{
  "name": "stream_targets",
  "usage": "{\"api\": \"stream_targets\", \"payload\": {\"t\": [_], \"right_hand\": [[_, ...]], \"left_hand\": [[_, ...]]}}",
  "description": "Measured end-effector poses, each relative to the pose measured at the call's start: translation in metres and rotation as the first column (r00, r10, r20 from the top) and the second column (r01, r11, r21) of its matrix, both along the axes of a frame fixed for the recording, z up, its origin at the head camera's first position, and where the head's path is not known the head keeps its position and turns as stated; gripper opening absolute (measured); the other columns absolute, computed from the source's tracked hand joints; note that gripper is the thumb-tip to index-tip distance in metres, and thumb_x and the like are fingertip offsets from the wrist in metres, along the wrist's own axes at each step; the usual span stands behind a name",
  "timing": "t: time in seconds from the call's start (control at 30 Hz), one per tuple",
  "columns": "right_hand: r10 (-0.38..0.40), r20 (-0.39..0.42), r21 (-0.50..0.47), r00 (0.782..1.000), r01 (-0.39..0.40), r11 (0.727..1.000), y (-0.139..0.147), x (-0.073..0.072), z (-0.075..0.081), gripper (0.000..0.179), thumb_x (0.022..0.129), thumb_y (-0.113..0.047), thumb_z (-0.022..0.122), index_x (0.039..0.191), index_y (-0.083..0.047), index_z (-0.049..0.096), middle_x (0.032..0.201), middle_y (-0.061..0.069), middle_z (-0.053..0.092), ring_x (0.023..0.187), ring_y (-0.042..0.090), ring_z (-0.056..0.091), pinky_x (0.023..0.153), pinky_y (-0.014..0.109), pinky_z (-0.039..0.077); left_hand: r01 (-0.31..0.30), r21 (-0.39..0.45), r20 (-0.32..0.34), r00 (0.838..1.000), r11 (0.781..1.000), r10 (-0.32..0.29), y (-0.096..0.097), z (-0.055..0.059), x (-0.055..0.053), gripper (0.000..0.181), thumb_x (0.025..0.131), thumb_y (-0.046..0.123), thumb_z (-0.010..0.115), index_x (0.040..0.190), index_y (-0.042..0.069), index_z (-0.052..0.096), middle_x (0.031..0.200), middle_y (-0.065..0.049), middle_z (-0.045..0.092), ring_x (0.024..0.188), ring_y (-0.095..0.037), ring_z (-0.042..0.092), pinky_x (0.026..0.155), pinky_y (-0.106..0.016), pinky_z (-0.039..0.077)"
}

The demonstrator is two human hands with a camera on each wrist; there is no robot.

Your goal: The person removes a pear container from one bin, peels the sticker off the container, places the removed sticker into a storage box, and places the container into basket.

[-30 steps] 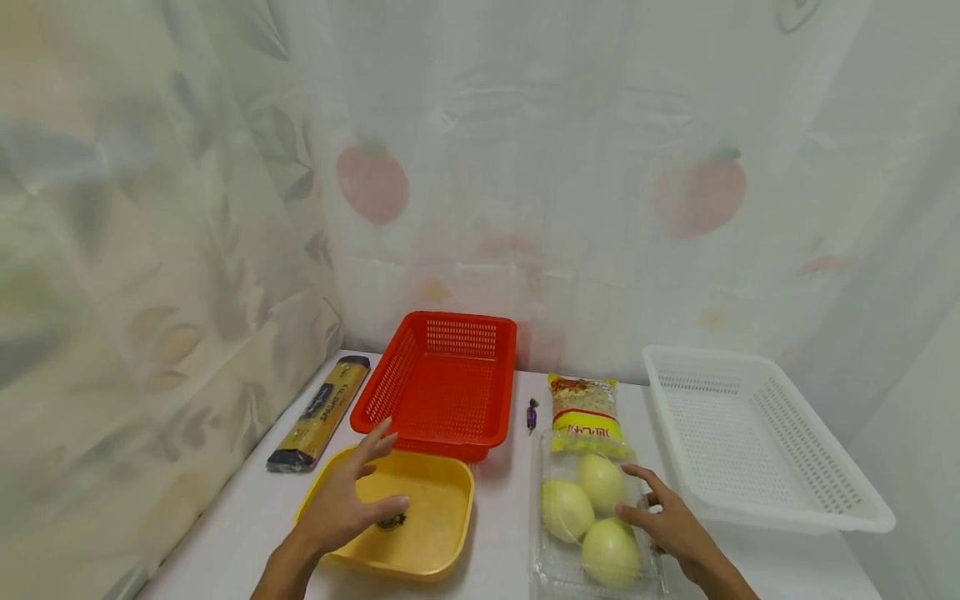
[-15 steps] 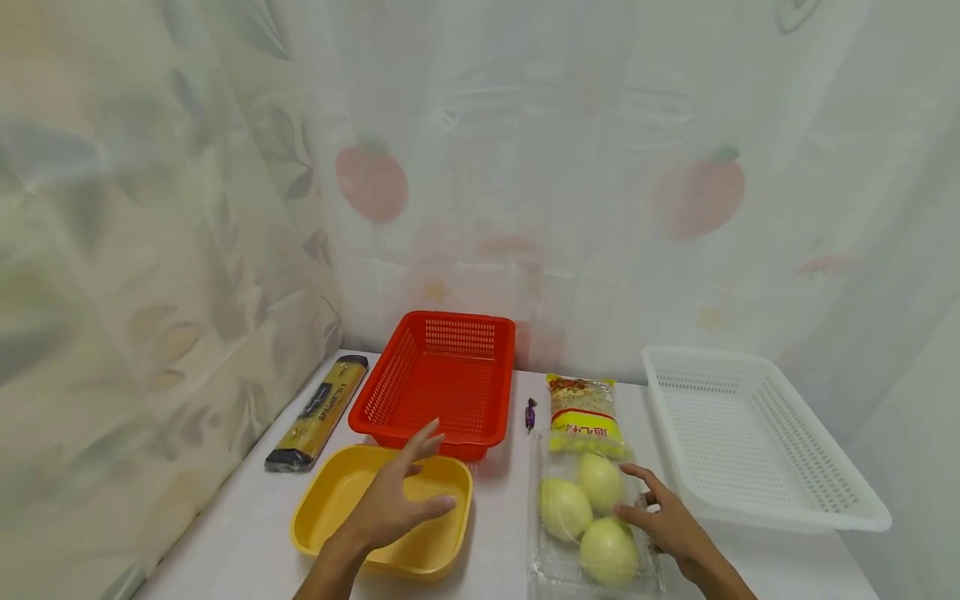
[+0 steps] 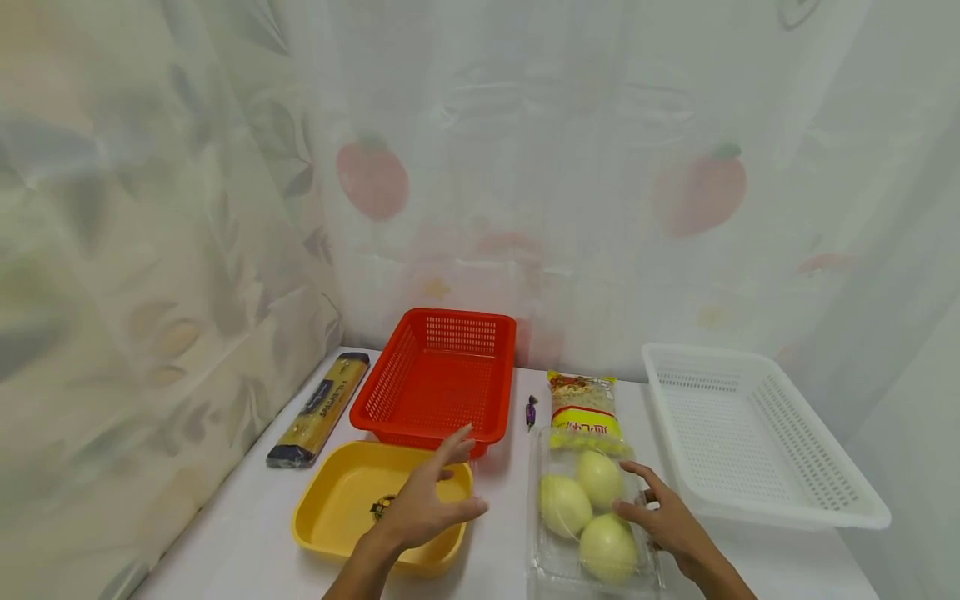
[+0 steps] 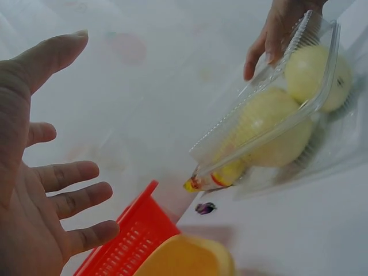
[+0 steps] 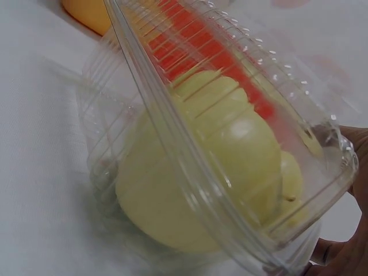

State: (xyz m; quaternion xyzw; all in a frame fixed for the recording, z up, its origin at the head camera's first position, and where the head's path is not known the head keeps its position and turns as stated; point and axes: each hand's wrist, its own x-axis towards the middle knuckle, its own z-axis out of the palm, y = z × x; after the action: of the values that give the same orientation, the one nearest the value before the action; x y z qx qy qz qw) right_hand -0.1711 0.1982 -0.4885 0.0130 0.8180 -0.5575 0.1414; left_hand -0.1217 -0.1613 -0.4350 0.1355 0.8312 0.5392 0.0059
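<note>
A clear plastic clamshell box [image 3: 543, 554] lies on the table at the front right in the head view. Round, pale yellow-green fruits [image 3: 609, 546] show through its lid. My right hand [image 3: 671, 525] holds the box by its right side, thumb and fingers over the edge; the right wrist view shows the fruits [image 5: 201, 172] close behind the plastic. Over the right part of a yellow basin [image 3: 333, 500] hovers my left hand [image 3: 423, 508], fingers spread and holding nothing. In the left wrist view that hand's palm [image 4: 29, 213] is apart from the box [image 4: 276, 129].
Behind the basin stands a red basket [image 3: 450, 375]. A spaghetti pack [image 3: 318, 412] lies on the left. Beyond the box are a yellow-ended food packet [image 3: 585, 408] and a small purple wrapped candy [image 3: 531, 412]. A white basket [image 3: 750, 442] sits on the right.
My left hand has moved right across the yellow basin, toward the clear box, with its fingers still spread. My right hand and the box have stayed in place.
</note>
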Motion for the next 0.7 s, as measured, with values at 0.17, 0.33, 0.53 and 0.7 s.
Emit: {"api": "stream_targets", "payload": {"t": [0.17,0.33,0.53,0.7], "right_hand": [[-0.002,0.0,-0.003,1.0,0.002,1.0,0.0,0.0,-0.001,0.069,0.084,-0.034,0.076,0.143,-0.022,0.043,0.111,0.021,0.044,0.078,0.029,0.047,0.053,0.035,0.043],[-0.001,-0.001,-0.008,1.0,0.001,1.0,0.0,-0.001,-0.002,0.07,0.083,-0.034,0.076,0.143,-0.022,0.042,0.111,0.021,0.044,0.079,0.029,0.047,0.053,0.035,0.043],[-0.001,-0.006,0.005,1.0,0.001,1.0,0.0,-0.001,-0.002,0.07,0.083,-0.035,0.076,0.143,-0.022,0.043,0.108,0.02,0.046,0.08,0.03,0.049,0.052,0.036,0.046],[-0.002,-0.01,-0.001,1.0,0.002,1.0,0.001,-0.001,-0.003,0.07,0.083,-0.034,0.076,0.143,-0.021,0.043,0.107,0.019,0.046,0.08,0.03,0.049,0.053,0.036,0.046]], "left_hand": [[0.015,0.002,-0.006,1.0,1.0,-0.015,0.013,-0.004,-0.003,0.084,0.079,0.044,0.077,0.15,0.035,0.032,0.142,-0.003,0.047,0.122,-0.028,0.047,0.098,-0.056,0.039],[0.032,0.038,-0.036,0.999,0.999,-0.03,0.027,-0.009,-0.007,0.083,0.08,0.041,0.077,0.149,0.028,0.035,0.14,-0.005,0.048,0.12,-0.03,0.047,0.096,-0.057,0.04],[0.014,0.058,-0.022,1.0,0.998,-0.012,0.047,-0.014,-0.009,0.085,0.078,0.043,0.078,0.15,0.027,0.035,0.141,-0.007,0.046,0.123,-0.031,0.046,0.095,-0.054,0.041],[0.008,0.05,-0.003,1.0,0.999,-0.008,0.059,-0.02,-0.01,0.087,0.078,0.043,0.077,0.151,0.024,0.034,0.143,-0.01,0.043,0.118,-0.033,0.05,0.092,-0.054,0.045]]}}
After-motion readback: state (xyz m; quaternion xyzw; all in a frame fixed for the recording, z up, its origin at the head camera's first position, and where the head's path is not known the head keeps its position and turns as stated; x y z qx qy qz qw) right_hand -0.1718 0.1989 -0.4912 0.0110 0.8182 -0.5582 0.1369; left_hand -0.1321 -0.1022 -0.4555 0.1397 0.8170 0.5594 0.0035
